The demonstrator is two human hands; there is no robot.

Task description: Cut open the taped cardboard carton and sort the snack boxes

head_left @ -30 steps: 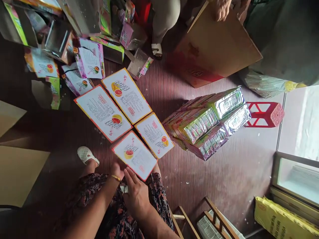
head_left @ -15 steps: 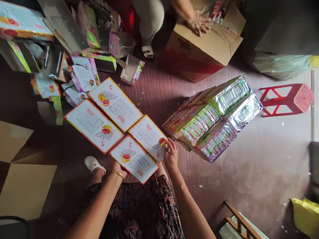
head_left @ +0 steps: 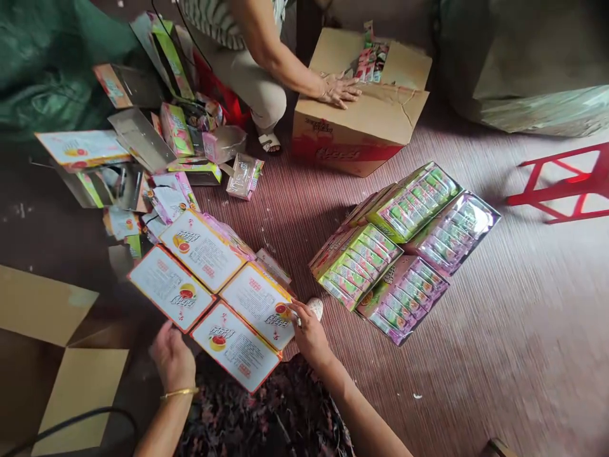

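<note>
Four-cornered white printed boxes [head_left: 204,247] with orange and red edges and grapefruit pictures lie side by side in a block before me, on top of other packs with purple sides. My right hand [head_left: 311,336], wearing a ring, has its fingers bent against the right-hand corner of the nearest orange-edged box [head_left: 259,301]. My left hand [head_left: 176,358], with a gold bangle, is off the boxes beside their lower left edge; its fingers are somewhat blurred, loosely apart, and nothing shows in them. To the right stands a stack of green and purple snack boxes [head_left: 380,254] with clear fronts.
A person's hand [head_left: 340,89] rests on a brown carton [head_left: 352,127] holding packets. Torn, emptied display boxes [head_left: 143,136] are heaped at the upper left. An open carton [head_left: 80,400] is at the lower left. A red stool [head_left: 566,178] stands at the right.
My left hand has let go of the near box edge and moved left. The right hand stays at the boxes' right corner. The view has shifted, showing more of the other person.
</note>
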